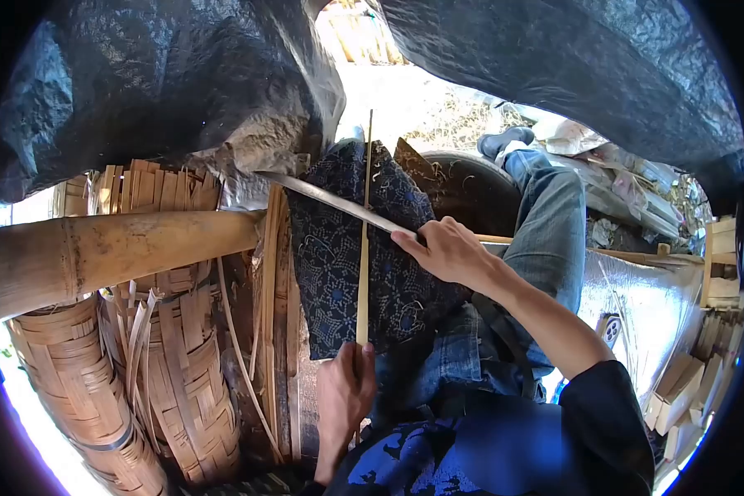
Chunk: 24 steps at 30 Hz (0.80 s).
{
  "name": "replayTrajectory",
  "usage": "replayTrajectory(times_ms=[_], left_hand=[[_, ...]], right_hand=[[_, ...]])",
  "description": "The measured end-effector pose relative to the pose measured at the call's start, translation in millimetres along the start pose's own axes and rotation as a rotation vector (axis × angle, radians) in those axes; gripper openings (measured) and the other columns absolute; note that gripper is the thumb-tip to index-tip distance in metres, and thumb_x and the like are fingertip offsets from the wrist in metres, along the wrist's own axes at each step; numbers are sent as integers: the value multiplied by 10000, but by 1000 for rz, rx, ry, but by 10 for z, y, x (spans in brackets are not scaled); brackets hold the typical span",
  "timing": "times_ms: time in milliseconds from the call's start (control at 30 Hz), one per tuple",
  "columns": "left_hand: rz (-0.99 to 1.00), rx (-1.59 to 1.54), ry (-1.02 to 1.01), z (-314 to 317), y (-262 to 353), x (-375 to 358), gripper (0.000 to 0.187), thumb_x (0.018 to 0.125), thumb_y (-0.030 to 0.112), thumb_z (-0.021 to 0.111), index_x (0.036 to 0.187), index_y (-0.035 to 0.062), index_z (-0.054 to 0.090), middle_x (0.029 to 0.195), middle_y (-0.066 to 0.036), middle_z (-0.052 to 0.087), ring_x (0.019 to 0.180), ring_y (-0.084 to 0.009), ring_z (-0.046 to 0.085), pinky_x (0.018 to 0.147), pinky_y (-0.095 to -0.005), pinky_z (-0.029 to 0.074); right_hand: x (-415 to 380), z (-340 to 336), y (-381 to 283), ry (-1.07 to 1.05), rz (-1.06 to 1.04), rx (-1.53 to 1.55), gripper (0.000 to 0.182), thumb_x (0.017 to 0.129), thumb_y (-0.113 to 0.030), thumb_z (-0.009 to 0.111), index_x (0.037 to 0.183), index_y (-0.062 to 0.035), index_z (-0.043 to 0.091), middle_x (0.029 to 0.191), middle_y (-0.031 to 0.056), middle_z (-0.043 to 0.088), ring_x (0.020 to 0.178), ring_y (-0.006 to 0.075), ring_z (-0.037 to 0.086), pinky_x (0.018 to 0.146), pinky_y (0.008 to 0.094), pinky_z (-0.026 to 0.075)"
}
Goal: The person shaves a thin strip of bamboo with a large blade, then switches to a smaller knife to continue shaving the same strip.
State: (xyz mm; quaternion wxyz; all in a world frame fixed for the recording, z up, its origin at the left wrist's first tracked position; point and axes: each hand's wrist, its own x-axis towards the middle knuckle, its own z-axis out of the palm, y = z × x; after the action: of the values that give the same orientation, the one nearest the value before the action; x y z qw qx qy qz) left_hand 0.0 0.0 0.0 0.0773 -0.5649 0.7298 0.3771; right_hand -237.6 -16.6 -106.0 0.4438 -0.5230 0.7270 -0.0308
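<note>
My left hand (345,395) pinches the lower end of a thin bamboo strip (364,285), which points away from me and narrows toward its far tip. My right hand (448,248) is closed round the near end of a knife, its handle hidden in the fist. The long knife blade (326,197) reaches left across the strip, crossing over it about midway. Beneath both lies a dark blue patterned cloth (326,310), draped over my lap, with a few pale shavings on it.
A thick bamboo pole (132,256) juts in from the left above tall woven bamboo baskets (178,380). Black plastic sheeting (165,83) hangs across the top. A dark round tub (471,178) stands beyond the cloth, beside my jeans-clad leg (554,227). Wooden pieces (686,380) are stacked at right.
</note>
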Motion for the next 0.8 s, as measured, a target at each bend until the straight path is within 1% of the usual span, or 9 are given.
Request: replayTrajectory(times_ms=[67, 100, 167, 300, 333, 367, 433, 600, 800], left_hand=[[179, 11, 134, 50, -20, -48, 230, 904, 165, 543, 770, 0, 457, 515, -203, 476, 407, -360, 476, 421, -426, 333], [190, -16, 126, 101, 26, -19, 230, 904, 165, 543, 770, 0, 457, 515, -203, 476, 407, -360, 476, 421, -426, 333], [161, -52, 122, 35, 125, -87, 273, 913, 161, 526, 719, -10, 437, 500, -190, 459, 395, -352, 431, 418, -400, 319], [-57, -152, -49, -96, -5, -292, 286, 921, 175, 508, 724, -24, 454, 506, -164, 462, 401, -288, 425, 430, -375, 324], [-132, -260, -94, -120, -55, -337, 280, 925, 186, 500, 748, -29, 471, 517, -151, 467, 421, -245, 433, 441, -364, 329], [-204, -371, -138, -138, -94, -364, 280, 929, 197, 492, 771, -34, 489, 527, -138, 472, 441, -202, 441, 452, -353, 334], [-231, -410, -151, -168, -111, -358, 295, 936, 219, 473, 806, -43, 510, 539, -97, 463, 480, -139, 424, 461, -327, 330], [-281, -466, -172, -182, -41, -211, 315, 946, 237, 458, 779, -27, 497, 542, -51, 440, 486, -101, 400, 456, -292, 322], [-267, -713, -232, -54, -194, 6, 326, 966, 243, 427, 734, 16, 450, 540, -16, 426, 476, -82, 391, 440, -269, 306]], right_hand=[[-25, 54, 55, 235, -131, -22, 314, 937, -349, 499, 1046, -87, 634, 492, 75, 439, 370, 194, 415, 395, 376, 313], [51, 109, 222, 235, -112, -46, 314, 937, -349, 499, 1046, -87, 634, 492, 75, 439, 370, 194, 415, 395, 376, 313], [306, 363, 467, 566, -322, -75, 293, 947, -301, 491, 1095, -82, 615, 474, 56, 365, 326, 200, 318, 368, 364, 276], [656, 99, 386, 287, -88, 96, 313, 973, -263, 440, 1209, -95, 561, 472, 32, 358, 331, 174, 279, 343, 349, 258], [730, 12, 371, 296, -47, 84, 430, 989, -370, 360, 992, -45, 640, 447, 39, 402, 331, 152, 310, 332, 327, 282], [799, -49, 405, 299, -49, 83, 430, 989, -370, 360, 992, -45, 640, 447, 39, 402, 331, 152, 310, 332, 327, 282], [901, -173, 462, 430, -35, 221, 630, 960, -504, 330, 529, -74, 491, 389, -29, 347, 306, 73, 280, 259, 275, 229], [376, -345, 570, 415, -35, 327, 643, 956, -518, 317, 539, -63, 495, 391, -34, 355, 302, 77, 293, 271, 286, 263], [-215, -145, 302, 171, -179, 401, 632, 944, -491, 397, 553, -20, 550, 397, 50, 449, 313, 123, 412, 318, 339, 332]])
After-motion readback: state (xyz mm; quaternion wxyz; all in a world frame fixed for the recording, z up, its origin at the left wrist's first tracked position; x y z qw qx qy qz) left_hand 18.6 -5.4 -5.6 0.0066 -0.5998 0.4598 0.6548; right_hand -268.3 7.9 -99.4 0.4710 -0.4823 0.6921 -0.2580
